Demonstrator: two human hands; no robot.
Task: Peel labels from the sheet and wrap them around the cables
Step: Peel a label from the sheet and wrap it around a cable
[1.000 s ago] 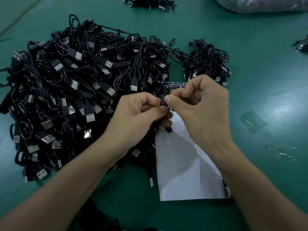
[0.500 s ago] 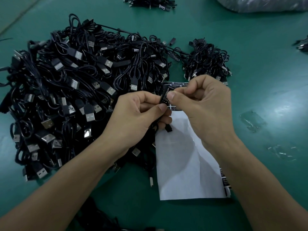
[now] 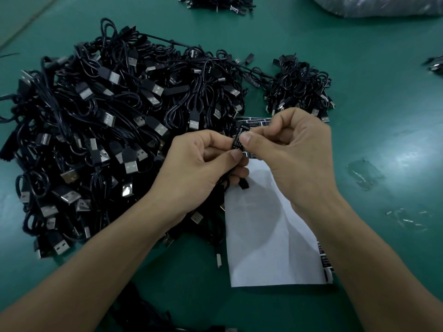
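**Both grips pinching one label at frame centre**

My left grip [image 3: 203, 164] and right grip [image 3: 294, 149] are meeting at the centre of the frame, over the upper end of the white sheet [image 3: 263, 236]. The right grip is clamping thumb and forefinger on the black label [image 3: 238, 138], which is standing nearly upright between the two grips, white print facing me. The left grip is curling round a thin black cable [image 3: 225, 180], thumb tip pressing at the label's lower end. The cable's small black connector [image 3: 244, 185] is hanging just below my left fingers, over the sheet. Whether label and cable are touching, I cannot tell; fingers are covering that spot.

The sheet is lying flat on the green worktop [image 3: 383, 104], lower centre, showing mostly bare white backing. Rows of unpeeled labels [image 3: 254, 121] are showing at its upper end behind my grips, and more are peeking out at the lower right edge beside my right forearm.

A big cable heap [image 3: 107, 128] of black USB leads is filling the left half, reaching the sheet's left edge. A smaller bundle [image 3: 299, 87] is lying just above my right grip. Clear plastic scraps [image 3: 364, 173] are lying at right, and a plastic bag [image 3: 383, 6] is sitting in the upper right corner.
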